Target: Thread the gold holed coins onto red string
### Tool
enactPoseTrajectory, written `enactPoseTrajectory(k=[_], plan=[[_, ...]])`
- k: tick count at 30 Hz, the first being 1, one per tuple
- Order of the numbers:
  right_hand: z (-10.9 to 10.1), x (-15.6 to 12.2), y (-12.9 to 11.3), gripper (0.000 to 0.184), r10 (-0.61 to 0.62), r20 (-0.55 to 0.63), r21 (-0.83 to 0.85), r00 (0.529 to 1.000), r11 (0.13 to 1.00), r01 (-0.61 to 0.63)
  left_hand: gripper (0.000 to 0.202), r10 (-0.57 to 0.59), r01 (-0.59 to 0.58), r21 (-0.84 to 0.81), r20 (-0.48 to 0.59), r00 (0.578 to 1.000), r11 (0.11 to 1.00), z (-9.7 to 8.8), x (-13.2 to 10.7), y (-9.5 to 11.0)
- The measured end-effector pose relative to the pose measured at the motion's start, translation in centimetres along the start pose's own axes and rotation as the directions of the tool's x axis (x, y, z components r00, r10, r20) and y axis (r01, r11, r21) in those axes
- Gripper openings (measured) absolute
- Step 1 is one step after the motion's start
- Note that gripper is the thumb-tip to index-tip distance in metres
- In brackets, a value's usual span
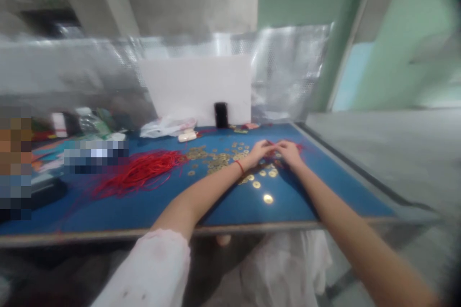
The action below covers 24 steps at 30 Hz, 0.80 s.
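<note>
Both my arms reach forward over a blue table. My left hand and my right hand meet at the far right of the table, fingers pinched together on a thin red string. Several small gold coins lie scattered just left of and under the hands. One lone coin lies nearer to me. A red band circles my left wrist. The picture is blurred, so the fingertips are hard to make out.
A big bundle of red strings lies left of the coins. At the table's back stand a white board, a black phone and a crumpled plastic bag. Clutter fills the far left. The table's front edge is near me.
</note>
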State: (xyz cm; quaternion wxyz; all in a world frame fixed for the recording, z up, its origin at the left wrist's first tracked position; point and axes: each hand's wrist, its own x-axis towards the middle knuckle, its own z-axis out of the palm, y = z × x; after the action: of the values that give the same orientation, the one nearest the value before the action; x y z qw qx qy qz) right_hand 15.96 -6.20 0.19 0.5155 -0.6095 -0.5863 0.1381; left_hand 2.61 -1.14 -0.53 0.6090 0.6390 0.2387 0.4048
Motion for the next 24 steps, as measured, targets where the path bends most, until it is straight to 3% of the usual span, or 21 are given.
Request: enactPoseTrajectory(k=[9, 17, 18, 21, 24], plan=[[-0.6, -0.6, -0.6, 0.02, -0.029, -0.066, -0.193, 0.997, 0.981, 0.016, 0.015, -0.054, 0.057, -0.119, 0.03, 0.998, 0.991, -0.1, 0.3, 0.1], [-0.9, -1.6, -1.9, 0.02, -0.069, -0.056, -0.436, 0.996, 0.899, 0.038, 0.018, -0.125, 0.131, -0.256, 0.039, 0.991, 0.958, 0.0, -0.3, 1.0], [-0.9, -1.6, -2.1, 0.02, -0.087, -0.043, -0.475, 0.995, 0.878, 0.056, 0.018, -0.136, 0.143, -0.282, 0.045, 0.99, 0.949, -0.1, -0.4, 1.2], [-0.9, -1.8, -2.8, 0.023, -0.167, 0.038, -0.694, 0.985, 0.705, 0.146, 0.019, -0.149, 0.166, -0.324, 0.078, 0.986, 0.931, -0.3, -0.4, 1.3], [-0.7, -2.0, -3.4, 0.023, -0.204, 0.116, -0.785, 0.972, 0.581, 0.216, 0.02, -0.141, 0.168, -0.309, 0.108, 0.984, 0.936, -0.6, -0.3, 1.0]])
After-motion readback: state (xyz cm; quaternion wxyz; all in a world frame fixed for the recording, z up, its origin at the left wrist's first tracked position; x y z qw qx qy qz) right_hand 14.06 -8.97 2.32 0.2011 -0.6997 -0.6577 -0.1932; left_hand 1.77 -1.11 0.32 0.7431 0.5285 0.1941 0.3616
